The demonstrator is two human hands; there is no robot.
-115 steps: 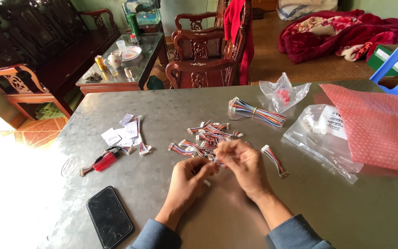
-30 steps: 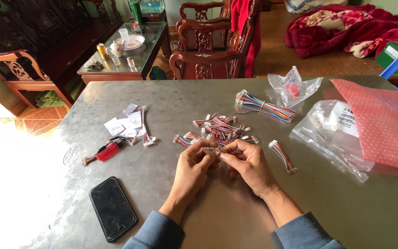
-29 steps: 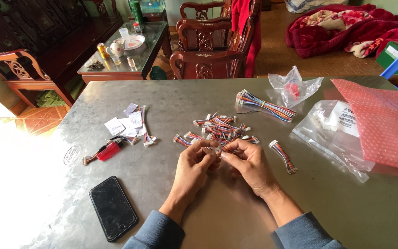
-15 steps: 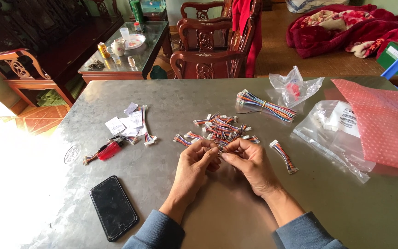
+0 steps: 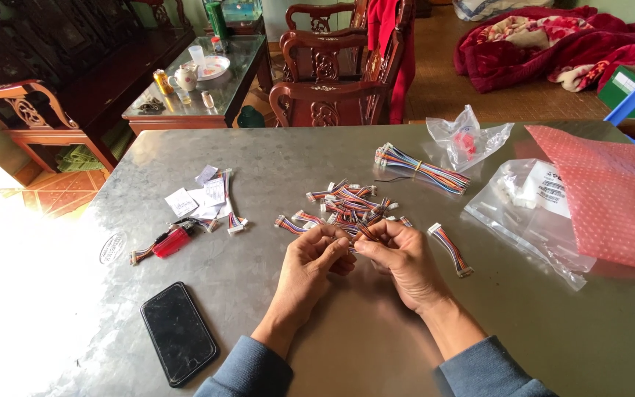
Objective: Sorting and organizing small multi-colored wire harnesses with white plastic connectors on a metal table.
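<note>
I am pinching a short multicoloured wire harness (image 5: pixel 365 232) between my left hand (image 5: pixel 317 259) and right hand (image 5: pixel 400 254), both closed on it, just in front of the pile of similar harnesses (image 5: pixel 347 202) on the grey tabletop (image 5: pixel 273 154). A black phone (image 5: pixel 178 342) is lying left of that pile, nearer me.

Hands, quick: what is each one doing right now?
Left hand: closed, pinching a small wire bundle.
Right hand: closed, pinching the same wire bundle from the other side.
</note>
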